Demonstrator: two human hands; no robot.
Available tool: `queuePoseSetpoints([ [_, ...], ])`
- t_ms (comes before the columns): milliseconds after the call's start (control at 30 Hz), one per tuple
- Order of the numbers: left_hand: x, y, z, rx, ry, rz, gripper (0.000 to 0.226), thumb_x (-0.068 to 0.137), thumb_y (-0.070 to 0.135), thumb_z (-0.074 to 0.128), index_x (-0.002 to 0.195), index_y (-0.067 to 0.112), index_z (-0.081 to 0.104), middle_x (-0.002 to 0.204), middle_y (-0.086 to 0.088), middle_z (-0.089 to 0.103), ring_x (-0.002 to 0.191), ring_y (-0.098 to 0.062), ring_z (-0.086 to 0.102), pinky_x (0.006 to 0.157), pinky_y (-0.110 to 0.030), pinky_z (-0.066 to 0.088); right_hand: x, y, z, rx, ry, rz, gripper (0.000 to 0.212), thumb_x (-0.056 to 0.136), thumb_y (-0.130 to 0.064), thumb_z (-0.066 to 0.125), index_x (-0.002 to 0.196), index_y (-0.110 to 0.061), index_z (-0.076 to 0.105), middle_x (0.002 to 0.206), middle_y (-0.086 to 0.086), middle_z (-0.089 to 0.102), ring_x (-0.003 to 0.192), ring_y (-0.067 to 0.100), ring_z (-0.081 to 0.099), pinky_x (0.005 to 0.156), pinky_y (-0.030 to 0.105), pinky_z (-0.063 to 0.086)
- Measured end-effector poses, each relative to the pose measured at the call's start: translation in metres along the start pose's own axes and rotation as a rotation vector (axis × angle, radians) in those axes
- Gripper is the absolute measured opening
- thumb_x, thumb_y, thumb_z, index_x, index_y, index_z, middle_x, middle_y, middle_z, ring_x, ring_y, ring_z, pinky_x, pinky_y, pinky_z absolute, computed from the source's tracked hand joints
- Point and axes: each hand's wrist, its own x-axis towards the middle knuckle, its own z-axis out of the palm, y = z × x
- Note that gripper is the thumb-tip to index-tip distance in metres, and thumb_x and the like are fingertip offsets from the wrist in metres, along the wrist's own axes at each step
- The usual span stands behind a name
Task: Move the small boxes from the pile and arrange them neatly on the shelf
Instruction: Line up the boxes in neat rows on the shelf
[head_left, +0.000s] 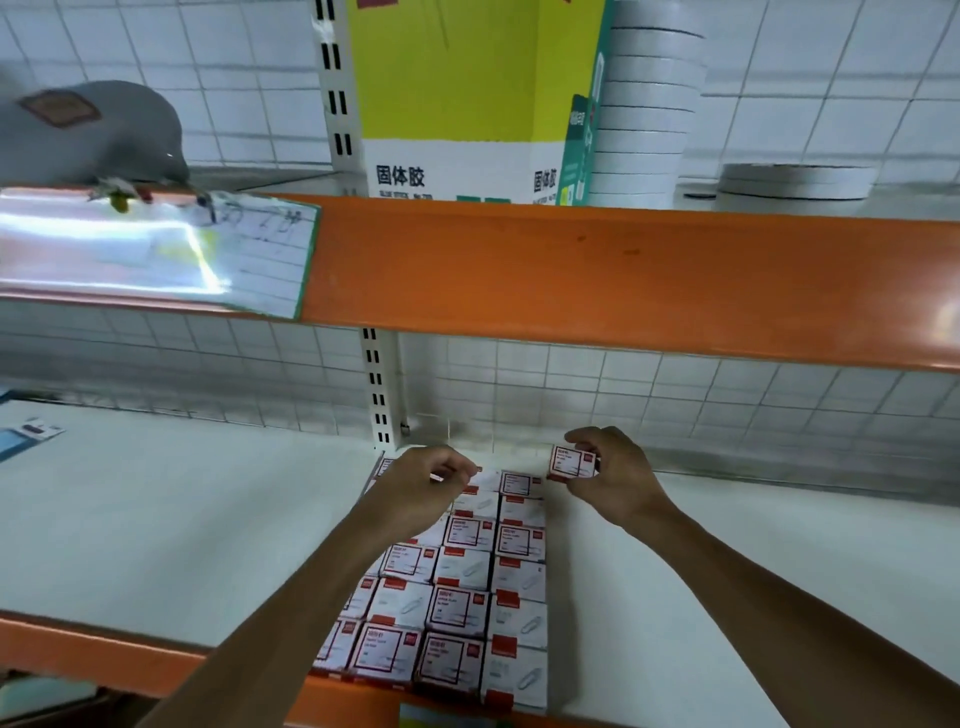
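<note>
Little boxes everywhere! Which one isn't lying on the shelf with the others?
The paper clip box pinched in the right hand, held up at the back; the rest sit in rows on the shelf.

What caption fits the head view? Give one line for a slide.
Right hand holds a small box above the arranged boxes on the shelf.

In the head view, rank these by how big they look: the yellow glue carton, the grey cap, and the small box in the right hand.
1. Yellow glue carton, cut off at the top.
2. Grey cap, clearly smaller.
3. Small box held in the right hand, smallest by far.
</note>
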Motion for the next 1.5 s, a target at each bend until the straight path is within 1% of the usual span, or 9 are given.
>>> queuePoseSetpoints([
  [167, -0.001, -0.008, -0.01, 0.038, 0.019, 0.002, 0.018, 0.099, 0.028, 0.055, 0.107, 0.031, 0.071, 0.102, 0.021, 0.067, 0.095, 0.004, 0.062, 0.085, -0.023, 0.052, 0.016, -0.006, 0.005, 0.016, -0.021, 0.024, 0.049, 0.074, -0.013, 0.082, 0.118, -0.022, 0.065, 0.111, 0.0, 0.06, 0.099, 0.014, 0.059, 0.072, 0.011, 0.045],
  [267, 0.002, -0.012, -0.017, 0.022, 0.039, -0.002, 0.019, 0.099, 0.026, 0.055, 0.106, 0.032, 0.071, 0.102, 0.02, 0.068, 0.096, 0.001, 0.064, 0.073, -0.015, 0.052, 0.02, -0.014, 0.01, 0.038, -0.032, 0.007, 0.044, 0.074, -0.015, 0.083, 0.115, -0.02, 0.067, 0.11, 0.0, 0.062, 0.1, 0.016, 0.06, 0.084, 0.026, 0.051],
  [600, 0.005, -0.032, -0.035, 0.029, 0.121, -0.037, 0.016, 0.098, 0.024, 0.056, 0.1, 0.03, 0.071, 0.106, 0.014, 0.069, 0.095, -0.002, 0.064, 0.062, -0.008, 0.048, 0.032, -0.028, 0.034, 0.074, -0.129, 0.102, 0.037, 0.075, -0.009, 0.077, 0.106, -0.028, 0.071, 0.104, -0.013, 0.062, 0.094, 0.005, 0.06, 0.059, 0.001, 0.04],
  [733, 0.003, -0.034, -0.038, 0.044, 0.125, -0.034, 0.017, 0.098, 0.023, 0.057, 0.099, 0.031, 0.071, 0.105, 0.017, 0.069, 0.099, 0.001, 0.063, 0.083, -0.016, 0.049, 0.035, -0.027, 0.036, 0.11, -0.195, 0.162, 0.036, 0.077, -0.01, 0.074, 0.107, -0.029, 0.071, 0.112, -0.012, 0.066, 0.096, 0.002, 0.06, 0.062, 0.006, 0.039],
  [900, 0.003, -0.034, -0.038, 0.036, 0.133, -0.042, 0.016, 0.098, 0.024, 0.057, 0.101, 0.03, 0.072, 0.105, 0.018, 0.069, 0.099, 0.001, 0.063, 0.087, -0.019, 0.05, 0.03, -0.023, 0.039, 0.157, -0.213, 0.171, 0.027, 0.083, -0.013, 0.067, 0.106, -0.025, 0.073, 0.107, -0.012, 0.065, 0.095, 0.002, 0.06, 0.068, 0.012, 0.044],
  [1000, 0.003, -0.034, -0.036, 0.047, 0.115, -0.043, 0.017, 0.098, 0.024, 0.055, 0.103, 0.03, 0.071, 0.106, 0.016, 0.069, 0.098, -0.001, 0.064, 0.077, -0.013, 0.048, 0.028, -0.022, 0.042, 0.175, -0.193, 0.166, 0.028, 0.085, -0.01, 0.062, 0.106, -0.024, 0.072, 0.109, -0.011, 0.064, 0.102, 0.007, 0.06, 0.072, 0.014, 0.046],
  [1200, 0.002, -0.033, -0.029, 0.088, 0.104, -0.039, 0.016, 0.098, 0.03, 0.056, 0.101, 0.037, 0.07, 0.103, 0.019, 0.068, 0.087, -0.003, 0.067, 0.065, -0.01, 0.049, 0.02, -0.019, 0.046, 0.159, -0.169, 0.118, 0.027, 0.091, -0.011, 0.056, 0.11, -0.024, 0.069, 0.116, -0.007, 0.059, 0.1, 0.006, 0.057, 0.062, 0.006, 0.045],
  [1400, -0.002, -0.027, -0.015, 0.108, 0.051, 0.021, 0.018, 0.098, 0.024, 0.056, 0.102, 0.036, 0.069, 0.104, 0.021, 0.068, 0.098, 0.005, 0.063, 0.077, -0.006, 0.044, 0.007, -0.018, 0.049, 0.183, -0.163, 0.101, 0.031, 0.097, -0.014, 0.05, 0.122, -0.024, 0.065, 0.131, -0.003, 0.056, 0.115, 0.014, 0.058, 0.082, 0.015, 0.05],
  [1500, -0.005, -0.024, -0.008, 0.144, 0.047, 0.048, 0.02, 0.098, 0.023, 0.056, 0.1, 0.038, 0.069, 0.105, 0.025, 0.067, 0.096, 0.013, 0.059, 0.077, -0.003, 0.041, 0.003, -0.021, 0.044, 0.153, -0.206, 0.105, 0.037, 0.1, -0.021, 0.047, 0.133, -0.029, 0.059, 0.154, -0.003, 0.038, 0.14, 0.018, 0.037, 0.105, 0.021, 0.034],
])
